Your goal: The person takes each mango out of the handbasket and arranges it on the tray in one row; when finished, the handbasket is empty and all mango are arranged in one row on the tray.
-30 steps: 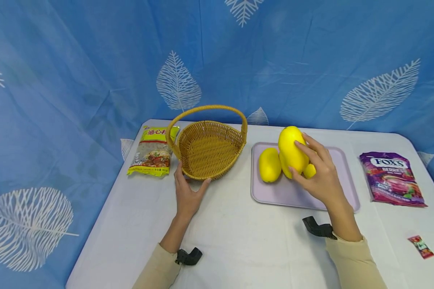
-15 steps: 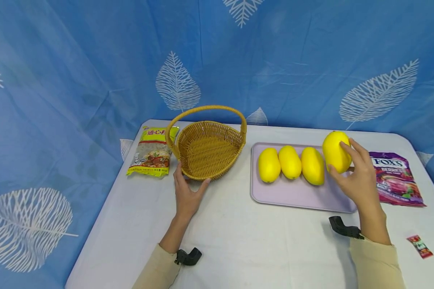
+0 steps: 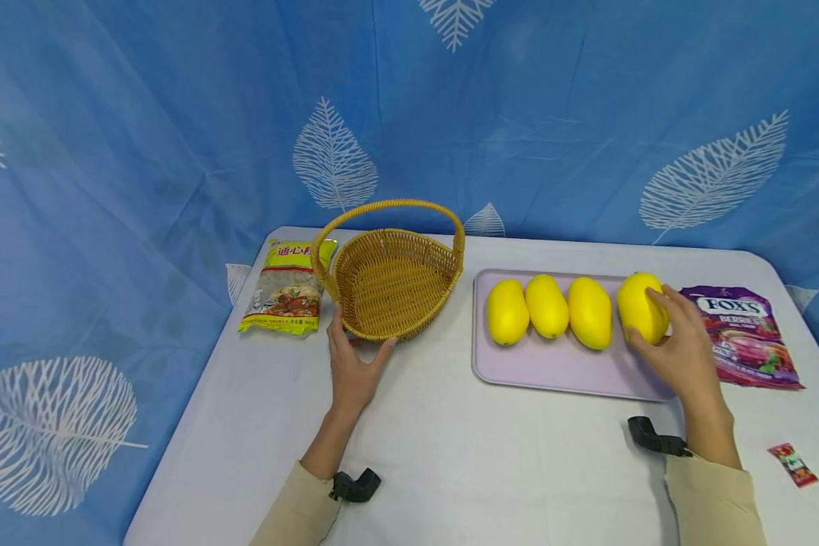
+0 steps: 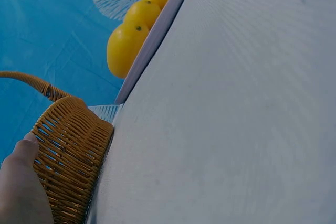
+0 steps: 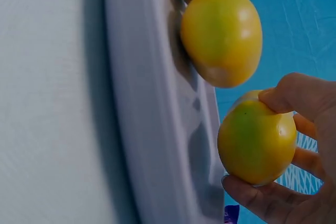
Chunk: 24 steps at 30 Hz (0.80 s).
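Note:
In the head view my right hand (image 3: 682, 345) grips a yellow mango (image 3: 640, 307) over the right end of the lilac tray (image 3: 553, 368). The right wrist view shows thumb and fingers round this mango (image 5: 257, 142), with a small gap to the tray's surface. Three other mangoes (image 3: 589, 312) lie side by side on the tray, left of the held one. My left hand (image 3: 357, 375) touches the front of a woven basket (image 3: 396, 292) with thumb and fingers spread. In the left wrist view the thumb (image 4: 23, 166) rests against the basket's wicker wall (image 4: 71, 150).
A yellow-topped bag of pasta (image 3: 290, 292) lies left of the basket. Beyond the tray's right end is a purple Fox's candy bag (image 3: 747, 337). One small wrapped candy (image 3: 794, 464) lies at the right. The blue leaf-patterned cloth (image 3: 409, 114) hangs behind the table.
My right hand has carried the mango rightward from above the other mangoes, then lowered it at the tray's right end. My left hand and the basket have stayed put.

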{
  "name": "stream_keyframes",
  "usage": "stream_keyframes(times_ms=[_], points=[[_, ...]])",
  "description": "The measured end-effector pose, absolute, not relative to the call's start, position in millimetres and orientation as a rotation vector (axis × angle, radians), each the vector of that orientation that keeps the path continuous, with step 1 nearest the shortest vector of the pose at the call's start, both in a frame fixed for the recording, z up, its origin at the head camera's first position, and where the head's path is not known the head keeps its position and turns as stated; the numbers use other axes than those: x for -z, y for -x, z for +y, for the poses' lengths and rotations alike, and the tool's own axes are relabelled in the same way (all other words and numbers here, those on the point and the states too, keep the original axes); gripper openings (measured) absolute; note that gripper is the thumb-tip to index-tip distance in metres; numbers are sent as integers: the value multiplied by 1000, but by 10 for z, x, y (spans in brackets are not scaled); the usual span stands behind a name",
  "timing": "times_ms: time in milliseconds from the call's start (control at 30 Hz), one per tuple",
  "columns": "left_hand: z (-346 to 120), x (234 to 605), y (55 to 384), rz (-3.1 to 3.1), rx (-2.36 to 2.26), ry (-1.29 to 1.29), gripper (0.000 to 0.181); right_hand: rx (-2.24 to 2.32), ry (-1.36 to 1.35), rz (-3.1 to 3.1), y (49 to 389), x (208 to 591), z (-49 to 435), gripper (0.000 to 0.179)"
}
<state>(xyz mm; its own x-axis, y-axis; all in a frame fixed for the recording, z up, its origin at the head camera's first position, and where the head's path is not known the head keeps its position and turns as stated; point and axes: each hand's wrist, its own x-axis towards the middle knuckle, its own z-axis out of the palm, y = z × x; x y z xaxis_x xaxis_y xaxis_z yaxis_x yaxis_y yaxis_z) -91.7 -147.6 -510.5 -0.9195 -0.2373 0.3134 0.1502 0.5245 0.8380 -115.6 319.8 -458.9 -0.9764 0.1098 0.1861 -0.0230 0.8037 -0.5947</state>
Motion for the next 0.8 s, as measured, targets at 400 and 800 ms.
stream_keyframes(times_ms=[400,800], points=[[-1476,5089,917,-2381,1366,-73,101,-942,-11,-2843,1132,4663,3221,70],[-1470,5089,913,-2396,1361,-88,101,-940,-22,-2946,1076,4648,3246,71]])
